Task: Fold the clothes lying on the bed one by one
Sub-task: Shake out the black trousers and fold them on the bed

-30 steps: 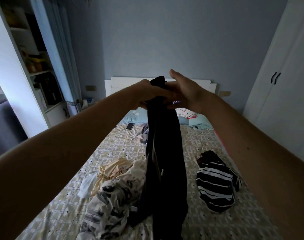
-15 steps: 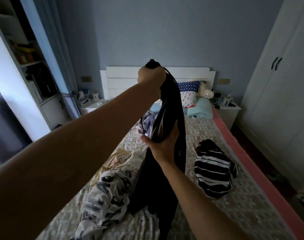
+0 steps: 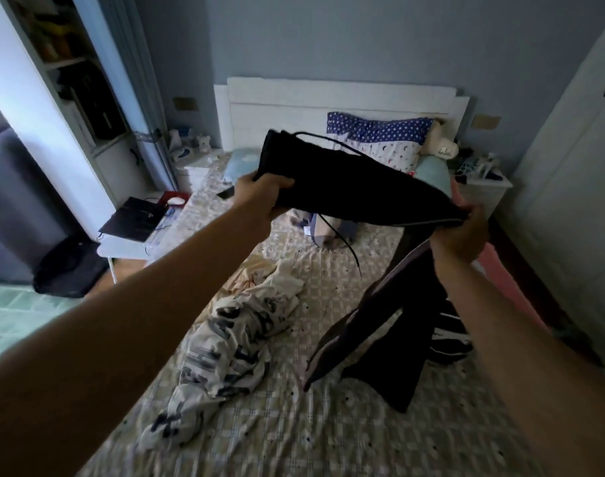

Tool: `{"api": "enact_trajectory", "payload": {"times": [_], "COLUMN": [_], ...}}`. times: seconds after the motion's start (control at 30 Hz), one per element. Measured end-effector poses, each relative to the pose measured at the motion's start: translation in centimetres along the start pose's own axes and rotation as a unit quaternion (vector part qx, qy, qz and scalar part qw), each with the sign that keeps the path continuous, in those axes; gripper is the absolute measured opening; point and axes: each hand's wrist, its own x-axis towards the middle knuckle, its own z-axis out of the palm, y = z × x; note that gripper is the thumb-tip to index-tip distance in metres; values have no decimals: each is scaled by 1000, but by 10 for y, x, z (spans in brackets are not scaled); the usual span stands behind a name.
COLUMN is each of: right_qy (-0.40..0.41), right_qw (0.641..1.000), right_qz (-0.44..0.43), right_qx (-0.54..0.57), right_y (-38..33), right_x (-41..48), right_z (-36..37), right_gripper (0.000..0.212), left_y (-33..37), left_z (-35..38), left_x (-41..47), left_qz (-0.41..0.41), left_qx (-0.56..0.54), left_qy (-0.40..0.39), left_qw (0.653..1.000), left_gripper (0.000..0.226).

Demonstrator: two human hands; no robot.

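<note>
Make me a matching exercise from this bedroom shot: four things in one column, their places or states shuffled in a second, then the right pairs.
Things
1. black trousers
2. white printed garment
3. star-print pillow
4. black laptop

Places or states
A. propped against the headboard
B. crumpled on the bedspread
C. lying on the small white table beside the bed
D. held up in the air, gripped by the left hand and the right hand

Pairs: 1-D, 2-B, 3-A, 4-C
</note>
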Motion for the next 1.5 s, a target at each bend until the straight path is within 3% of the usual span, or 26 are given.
{"api": "enact_trajectory", "payload": {"times": [0.2, 0.33, 0.43, 0.63, 0.73, 0.83, 0.93, 1.0, 1.03, 1.1, 1.17, 1.27, 1.33, 1.4, 1.43, 1.5], "right_qy": [-48, -220, -365, -620, -708, -746, -728, -690, -668, -623, -572, -485, -475, -525, -559, -617], "right_qw": [977, 932, 870, 696, 650, 621, 645, 689, 712, 750, 774, 789, 762, 703, 666, 598], "right_qz": [-200, -269, -263, -182, -123, -92, -67, -69, -74, -99, -146, -205, -209, -169, -149, -123], "right_qx": [-50, -101, -200, -312, -248, -224, -224, -211, -203, -197, -227, -317, -388, -449, -470, -497], "right_y": [12, 78, 150, 245, 271, 290, 316, 335, 345, 367, 390, 425, 444, 473, 485, 502], "right_x": [-20, -116, -217, -417, -484, -509, -494, -469, -453, -415, -372, -300, -254, -208, -191, -170], "right_z": [24, 59, 92, 157, 175, 182, 180, 177, 173, 165, 155, 138, 132, 127, 126, 127], "right_gripper": [25, 20, 32, 46, 48, 62, 62, 54, 50, 45, 49, 73, 104, 131, 137, 130], "left_y": [-141, -232, -296, -371, -386, -401, -416, -440, -451, -464, -475, -515, -545, -576, -588, -607], "left_z": [-81, -180, -280, -463, -527, -552, -551, -544, -530, -467, -386, -284, -235, -187, -167, -142], "left_x": [33, 49, 54, 40, 39, 41, 47, 54, 58, 60, 58, 58, 66, 75, 79, 85], "left_qz": [-115, -150, -180, -212, -220, -234, -257, -201, -152, -49, 50, 115, 107, 81, 59, 7], "left_qx": [-63, -32, 40, 171, 245, 343, 454, 568, 607, 629, 615, 576, 585, 604, 617, 654], "left_qy": [7, 69, 120, 176, 184, 174, 168, 174, 167, 112, -3, -171, -242, -285, -305, -335], "left_qw": [991, 986, 975, 946, 926, 893, 836, 779, 762, 768, 787, 791, 766, 740, 723, 678], "left_gripper": [39, 43, 43, 45, 41, 42, 70, 95, 97, 89, 73, 60, 65, 80, 88, 99]}}
